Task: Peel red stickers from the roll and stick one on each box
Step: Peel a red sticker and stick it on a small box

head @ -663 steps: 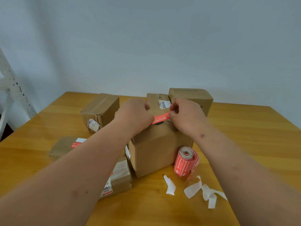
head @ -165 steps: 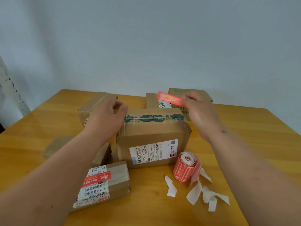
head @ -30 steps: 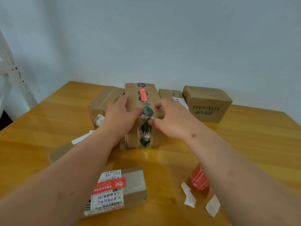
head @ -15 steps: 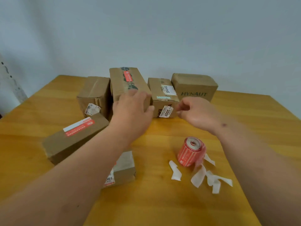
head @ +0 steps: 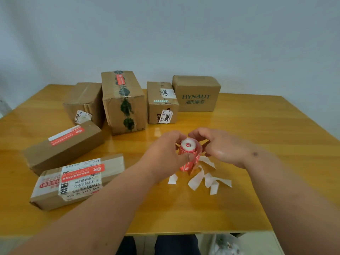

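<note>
The red sticker roll (head: pixel 188 148) stands on end on the wooden table (head: pixel 257 137), its loose strip hanging down the front. My left hand (head: pixel 165 153) grips the roll from the left, thumb on the strip. My right hand (head: pixel 220 146) curls round it from the right. Three boxes carry a red sticker: the tall green-taped box (head: pixel 123 102), the long flat box (head: pixel 62 146) and the front labelled box (head: pixel 77 179). I see no red sticker on the back left box (head: pixel 84 102), the BAHA box (head: pixel 161 102) or the HYNAUT box (head: pixel 196 92).
Several white backing scraps (head: pixel 202 179) lie just in front of the roll. The boxes fill the back and left of the table. The table's near edge runs below my forearms, with dark trousers (head: pixel 176 245) under it.
Both hands have come back from the boxes at the rear and now hold the sticker roll. The green-taped box stands let go in the back row.
</note>
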A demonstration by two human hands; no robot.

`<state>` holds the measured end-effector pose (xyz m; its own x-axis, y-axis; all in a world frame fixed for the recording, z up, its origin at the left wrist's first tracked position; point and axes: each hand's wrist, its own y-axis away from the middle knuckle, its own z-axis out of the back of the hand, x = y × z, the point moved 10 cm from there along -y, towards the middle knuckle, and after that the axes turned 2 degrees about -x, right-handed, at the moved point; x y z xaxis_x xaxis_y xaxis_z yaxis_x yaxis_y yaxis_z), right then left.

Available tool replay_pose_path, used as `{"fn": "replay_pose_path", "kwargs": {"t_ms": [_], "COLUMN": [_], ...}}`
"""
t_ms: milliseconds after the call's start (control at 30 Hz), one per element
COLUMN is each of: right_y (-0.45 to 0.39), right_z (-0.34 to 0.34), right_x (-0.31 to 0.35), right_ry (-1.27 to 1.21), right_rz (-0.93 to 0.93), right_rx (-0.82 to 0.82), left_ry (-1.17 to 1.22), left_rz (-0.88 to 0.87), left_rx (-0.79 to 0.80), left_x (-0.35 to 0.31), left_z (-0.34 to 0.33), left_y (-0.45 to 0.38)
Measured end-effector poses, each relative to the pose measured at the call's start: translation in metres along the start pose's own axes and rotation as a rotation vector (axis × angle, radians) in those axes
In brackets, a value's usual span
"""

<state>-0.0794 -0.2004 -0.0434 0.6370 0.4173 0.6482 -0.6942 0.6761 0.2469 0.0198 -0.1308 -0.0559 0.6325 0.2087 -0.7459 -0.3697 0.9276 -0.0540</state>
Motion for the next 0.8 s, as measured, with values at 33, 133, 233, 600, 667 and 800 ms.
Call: {"fn": "replay_pose_path", "kwargs": {"t_ms": [33,133,233,600,667,800], "right_y": [0.003,0.009,0.014,0.031,0.032,0.034], "right_z": [-0.001,-0.001,-0.003,0.001,0.0,-0.005], "right_x": [0.001,-0.002,-0.009,-0.001,0.002,0.009], "right_ry": [0.007,0.029,0.009,0.147,0.142,0.166], "right_rz": [0.014,0.047,0.067,0.284,0.287,0.315], "right_rx": [0.005,-0.016,-0.075,-0.384,-0.375,-0.357], "left_ry": [0.006,0.032,0.044,-0.031,-0.026,0.049], "left_rz": [0.005,0.024,0.022,0.017,0.006,0.028], "left_rx": [-0.01,-0.028,-0.062,-0.07,-0.042,-0.098], "left_x": [0.0,0.004,0.006,-0.001,-0.005,-0.005], "left_z": [0.0,0.002,0.005,-0.009,-0.016,-0.013], "left_y": [0.0,0.0,0.003,0.032,0.035,0.036]}}
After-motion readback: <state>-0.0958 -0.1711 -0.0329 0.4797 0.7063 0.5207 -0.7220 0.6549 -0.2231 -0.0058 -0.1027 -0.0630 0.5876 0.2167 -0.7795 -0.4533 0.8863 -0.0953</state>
